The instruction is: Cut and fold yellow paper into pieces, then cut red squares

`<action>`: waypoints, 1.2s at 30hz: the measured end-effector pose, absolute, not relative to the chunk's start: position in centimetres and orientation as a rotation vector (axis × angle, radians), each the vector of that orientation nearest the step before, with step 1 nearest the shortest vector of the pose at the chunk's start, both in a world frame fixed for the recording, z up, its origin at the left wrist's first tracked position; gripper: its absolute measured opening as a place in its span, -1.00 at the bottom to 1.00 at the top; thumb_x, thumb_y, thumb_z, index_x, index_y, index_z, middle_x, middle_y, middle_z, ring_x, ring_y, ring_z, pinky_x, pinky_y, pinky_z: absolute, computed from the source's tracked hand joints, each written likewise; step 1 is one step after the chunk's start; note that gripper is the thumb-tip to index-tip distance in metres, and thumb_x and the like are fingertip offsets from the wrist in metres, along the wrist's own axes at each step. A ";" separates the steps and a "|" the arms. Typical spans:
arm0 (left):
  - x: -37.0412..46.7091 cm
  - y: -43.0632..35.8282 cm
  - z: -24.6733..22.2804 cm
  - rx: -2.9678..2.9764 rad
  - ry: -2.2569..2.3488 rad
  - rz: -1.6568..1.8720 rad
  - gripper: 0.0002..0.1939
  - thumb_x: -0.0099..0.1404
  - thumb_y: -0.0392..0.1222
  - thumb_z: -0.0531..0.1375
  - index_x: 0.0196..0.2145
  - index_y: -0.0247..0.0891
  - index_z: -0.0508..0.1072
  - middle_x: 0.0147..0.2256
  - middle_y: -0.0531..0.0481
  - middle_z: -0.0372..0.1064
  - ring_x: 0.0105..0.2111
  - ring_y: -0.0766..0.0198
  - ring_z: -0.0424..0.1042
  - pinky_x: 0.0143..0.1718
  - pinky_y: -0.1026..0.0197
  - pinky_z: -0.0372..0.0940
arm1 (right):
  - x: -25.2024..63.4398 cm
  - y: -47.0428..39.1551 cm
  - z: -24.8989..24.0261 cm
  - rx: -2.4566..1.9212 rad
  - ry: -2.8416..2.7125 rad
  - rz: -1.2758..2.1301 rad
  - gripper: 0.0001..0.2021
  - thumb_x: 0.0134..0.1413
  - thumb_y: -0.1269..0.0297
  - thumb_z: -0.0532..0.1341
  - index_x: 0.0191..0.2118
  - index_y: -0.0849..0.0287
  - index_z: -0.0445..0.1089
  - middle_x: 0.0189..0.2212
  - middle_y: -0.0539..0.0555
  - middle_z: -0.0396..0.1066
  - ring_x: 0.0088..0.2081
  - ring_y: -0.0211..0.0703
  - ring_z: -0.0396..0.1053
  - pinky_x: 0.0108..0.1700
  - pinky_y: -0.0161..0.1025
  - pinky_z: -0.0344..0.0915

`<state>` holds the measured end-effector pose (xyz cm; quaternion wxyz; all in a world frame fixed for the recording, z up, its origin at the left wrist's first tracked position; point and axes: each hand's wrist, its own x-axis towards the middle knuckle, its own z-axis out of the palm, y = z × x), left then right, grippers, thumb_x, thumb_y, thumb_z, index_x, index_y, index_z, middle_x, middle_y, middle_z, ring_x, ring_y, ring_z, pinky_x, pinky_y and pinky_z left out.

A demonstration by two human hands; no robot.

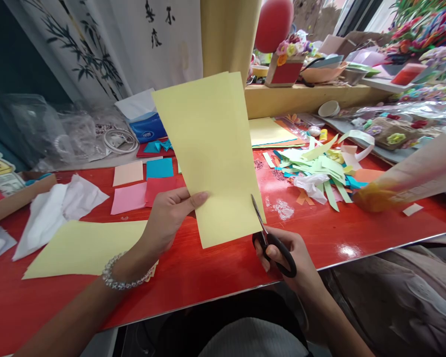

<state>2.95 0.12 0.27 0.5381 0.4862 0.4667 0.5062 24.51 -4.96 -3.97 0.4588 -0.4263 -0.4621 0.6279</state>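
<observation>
My left hand (pixel 173 213) pinches the left edge of a tall sheet of yellow paper (pixel 213 153), holding it up above the red table. A strip along the sheet's right side looks partly parted from it, near the blades. In my right hand (pixel 286 253) are black-handled scissors (pixel 278 255), fingers through the loops. Their blades meet the paper near its lower right corner, one blade in front of it. Another yellow sheet (pixel 92 243) lies flat on the table, partly under my left forearm.
Small pink, red and blue paper squares (pixel 130 198) lie beyond my left hand. A heap of green paper scraps (pixel 319 168) is at the right, beside a plastic bag (pixel 409 173). White tissue (pixel 59 213) rests at the left. The table's front edge (pixel 386 245) runs near my body.
</observation>
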 end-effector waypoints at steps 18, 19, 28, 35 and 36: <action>3.1 0.1 0.0 1.150 1.120 1.167 -0.83 0.11 -0.12 0.30 -0.33 -0.22 0.57 -0.31 -0.03 0.55 -0.32 0.20 0.51 -0.26 0.16 0.41 | 24.7 -4.9 -4.0 -1.049 -1.135 1.577 -0.56 -0.34 -0.07 0.40 -0.53 0.25 0.39 -0.69 -0.08 0.20 -0.66 -0.45 0.07 -0.63 -0.42 -0.02; 3.1 0.1 0.0 1.148 1.120 1.167 -0.83 0.11 -0.12 0.30 -0.33 -0.22 0.57 -0.31 -0.03 0.55 -0.33 0.21 0.51 -0.27 0.16 0.41 | 24.7 -4.9 -4.1 -1.059 -1.125 1.574 -0.57 -0.35 -0.06 0.40 -0.51 0.25 0.40 -0.70 -0.08 0.20 -0.66 -0.44 0.07 -0.63 -0.42 -0.01; 3.1 0.0 0.0 1.147 1.115 1.172 -0.84 0.12 -0.12 0.30 -0.34 -0.23 0.57 -0.32 -0.03 0.55 -0.33 0.23 0.51 -0.27 0.19 0.41 | 24.5 -5.0 -4.3 -1.108 -1.094 1.555 -0.62 -0.32 0.01 0.40 -0.47 0.24 0.41 -0.72 -0.10 0.18 -0.67 -0.41 0.06 -0.62 -0.38 0.04; 3.1 0.1 0.0 1.152 1.127 1.167 -0.82 0.11 -0.11 0.29 -0.35 -0.25 0.56 -0.29 -0.06 0.55 -0.30 0.18 0.51 -0.23 0.13 0.40 | 24.4 -5.2 -4.1 -1.105 -1.154 1.516 -0.68 -0.17 0.05 0.34 -0.56 0.22 0.36 -0.73 -0.10 0.15 -0.68 -0.41 0.02 -0.63 -0.37 -0.02; 3.1 0.1 0.0 1.152 1.128 1.165 -0.82 0.11 -0.11 0.29 -0.34 -0.25 0.56 -0.29 -0.06 0.55 -0.30 0.18 0.51 -0.23 0.13 0.40 | 24.3 -5.3 -4.1 -1.100 -1.164 1.504 -0.68 -0.15 0.06 0.33 -0.59 0.22 0.33 -0.73 -0.10 0.14 -0.68 -0.42 0.02 -0.62 -0.37 -0.03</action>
